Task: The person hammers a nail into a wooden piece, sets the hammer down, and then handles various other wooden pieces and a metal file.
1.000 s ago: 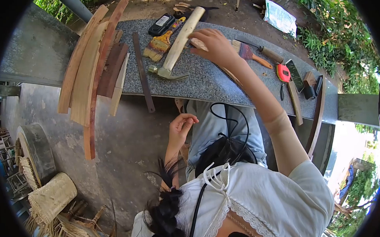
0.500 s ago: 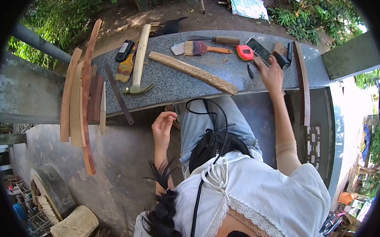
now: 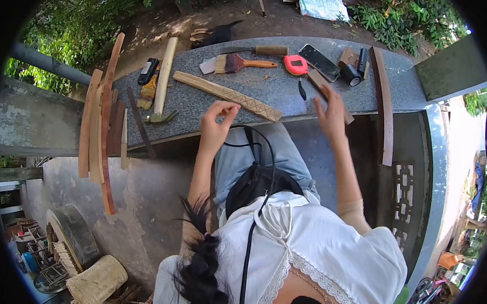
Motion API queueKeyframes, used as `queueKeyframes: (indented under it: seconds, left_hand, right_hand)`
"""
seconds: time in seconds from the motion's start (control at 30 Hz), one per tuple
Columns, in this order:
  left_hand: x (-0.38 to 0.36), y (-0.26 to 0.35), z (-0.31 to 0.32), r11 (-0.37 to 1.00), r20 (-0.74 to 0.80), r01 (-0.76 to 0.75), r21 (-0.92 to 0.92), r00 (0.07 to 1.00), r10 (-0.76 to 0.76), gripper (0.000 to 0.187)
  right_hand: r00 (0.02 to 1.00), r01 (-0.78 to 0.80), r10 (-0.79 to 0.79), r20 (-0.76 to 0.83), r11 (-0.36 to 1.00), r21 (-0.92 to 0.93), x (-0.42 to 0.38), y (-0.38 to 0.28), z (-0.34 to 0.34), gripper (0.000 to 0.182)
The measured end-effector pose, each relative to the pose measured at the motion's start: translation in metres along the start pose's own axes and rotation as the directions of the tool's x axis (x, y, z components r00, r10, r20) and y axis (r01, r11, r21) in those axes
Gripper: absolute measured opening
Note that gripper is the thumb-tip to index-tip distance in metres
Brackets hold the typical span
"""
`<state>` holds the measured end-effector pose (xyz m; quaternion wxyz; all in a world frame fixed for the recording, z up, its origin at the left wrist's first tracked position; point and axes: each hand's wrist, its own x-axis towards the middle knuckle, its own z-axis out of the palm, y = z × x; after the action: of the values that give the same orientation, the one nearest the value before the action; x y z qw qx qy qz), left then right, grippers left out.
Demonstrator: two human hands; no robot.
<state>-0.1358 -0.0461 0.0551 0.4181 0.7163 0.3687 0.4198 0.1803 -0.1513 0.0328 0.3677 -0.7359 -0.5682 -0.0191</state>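
My left hand [image 3: 216,128] is raised just over the bench's near edge, beside a carved wooden strip [image 3: 227,94] with a crisscross pattern. Its thumb and index finger curl together into a loop, with nothing visible between them. My right hand [image 3: 333,115] has its thumb and fingers apart above a short wooden strip [image 3: 319,82]. That strip lies slantwise under the hand, its near end at the bench edge. Close by are a small black curved object [image 3: 302,89], a red tape measure [image 3: 295,65] and a phone [image 3: 319,63] with a dark screen.
The stone bench [image 3: 193,111] also holds a hammer [image 3: 165,74], a paintbrush [image 3: 245,63], a wooden-handled blade [image 3: 271,50] and a black roll [image 3: 351,75]. Long wooden strips [image 3: 94,131] overhang its left end; another strip [image 3: 383,108] overhangs the right. A dark cord [image 3: 270,151] crosses my lap.
My left hand has risen from below the bench edge to beside the carved strip. My right hand has drawn back from the phone toward the near edge. The phone's screen has gone dark.
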Motion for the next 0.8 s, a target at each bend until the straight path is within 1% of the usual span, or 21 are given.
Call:
queueKeyframes:
  seconds: [0.03, 0.07, 0.1, 0.13, 0.17, 0.2, 0.23, 0.27, 0.3, 0.33, 0.4, 0.43, 0.5, 0.57, 0.63, 0.67, 0.73, 0.77, 0.8]
  left_hand:
    - [0.014, 0.004, 0.009, 1.0, 0.002, 0.005, -0.003, 1.0, -0.005, 0.01]
    - [0.028, 0.007, 0.019, 0.998, 0.073, -0.031, 0.048, 0.997, 0.027, 0.011]
    - [0.042, 0.007, 0.029, 0.993, 0.146, -0.069, 0.097, 0.988, 0.054, 0.012]
    - [0.056, 0.0, 0.038, 0.993, 0.148, -0.063, 0.099, 0.988, 0.048, 0.012]
    - [0.069, -0.01, 0.048, 0.987, 0.162, -0.085, 0.136, 0.985, 0.063, 0.012]
    - [0.078, -0.02, 0.056, 0.979, 0.18, -0.107, 0.171, 0.981, 0.076, 0.013]
    - [0.086, -0.027, 0.062, 0.98, 0.189, -0.101, 0.173, 0.98, 0.068, 0.013]
    - [0.094, -0.033, 0.066, 0.976, 0.193, -0.016, 0.216, 0.981, -0.026, 0.014]
    - [0.102, -0.04, 0.068, 0.963, 0.192, 0.067, 0.261, 0.974, -0.119, 0.016]
    - [0.107, -0.046, 0.07, 0.962, 0.197, 0.067, 0.265, 0.973, -0.122, 0.016]
    - [0.113, -0.057, 0.072, 0.963, 0.204, 0.09, 0.256, 0.968, -0.145, 0.018]
    - [0.115, -0.06, 0.071, 0.962, 0.211, 0.07, 0.265, 0.969, -0.129, 0.02]
    - [0.117, -0.065, 0.07, 0.956, 0.209, 0.066, 0.287, 0.969, -0.129, 0.021]
    - [0.119, -0.066, 0.067, 0.95, 0.202, 0.062, 0.306, 0.971, -0.128, 0.022]
    - [0.119, -0.064, 0.065, 0.925, 0.149, 0.008, 0.38, 0.986, -0.07, 0.023]
    - [0.117, -0.064, 0.061, 0.926, 0.143, 0.015, 0.377, 0.987, -0.074, 0.023]
    - [0.112, -0.056, 0.048, 0.866, 0.004, 0.008, 0.5, 1.0, -0.012, 0.028]
    - [0.109, -0.051, 0.035, 0.854, 0.007, 0.05, 0.517, 0.998, -0.062, 0.032]
    - [0.105, -0.048, 0.02, 0.849, 0.037, 0.036, 0.527, 0.997, -0.065, 0.03]
  right_hand:
    - [0.996, 0.07, -0.071, -0.061, 0.997, -0.014, -0.015, -0.007, -0.002, 0.038]
    - [0.996, 0.027, -0.024, -0.089, 0.999, 0.043, -0.029, -0.015, -0.005, 0.032]
    - [0.995, -0.046, 0.053, -0.08, 0.995, 0.086, -0.045, -0.016, -0.006, 0.028]
    - [0.989, -0.121, 0.13, -0.069, 0.984, 0.129, -0.058, -0.015, -0.004, 0.025]
    - [0.989, -0.129, 0.137, -0.061, 0.983, 0.131, -0.067, -0.014, -0.002, 0.025]
    - [0.984, -0.17, 0.177, -0.03, 0.972, 0.163, -0.077, -0.013, -0.001, 0.022]
    - [0.977, -0.211, 0.215, 0.0, 0.958, 0.194, -0.084, -0.012, -0.002, 0.02]
    - [0.975, -0.218, 0.222, 0.0, 0.956, 0.195, -0.088, -0.011, -0.002, 0.02]
    - [0.981, -0.189, 0.195, -0.017, 0.964, 0.186, -0.091, -0.011, -0.002, 0.018]
    - [0.985, -0.16, 0.168, -0.032, 0.971, 0.176, -0.093, -0.012, -0.002, 0.016]
    - [0.983, -0.176, 0.182, -0.021, 0.969, 0.172, -0.094, -0.012, -0.002, 0.016]
    - [0.985, -0.166, 0.171, -0.015, 0.971, 0.175, -0.092, -0.012, -0.002, 0.016]
    - [0.987, -0.157, 0.16, -0.001, 0.971, 0.179, -0.09, -0.012, -0.001, 0.017]
    - [0.983, -0.185, 0.182, 0.034, 0.959, 0.214, -0.086, -0.012, 0.001, 0.018]
    - [0.985, -0.172, 0.17, 0.029, 0.961, 0.216, -0.081, -0.015, 0.002, 0.017]
    - [0.987, -0.159, 0.159, 0.018, 0.963, 0.218, -0.079, -0.017, 0.001, 0.017]
    - [0.99, -0.139, 0.14, 0.012, 0.967, 0.212, -0.076, -0.023, 0.001, 0.017]
    - [0.991, -0.129, 0.132, 0.002, 0.969, 0.209, -0.077, -0.026, 0.001, 0.017]
    - [0.992, -0.128, 0.129, 0.007, 0.97, 0.208, -0.078, -0.027, 0.001, 0.017]
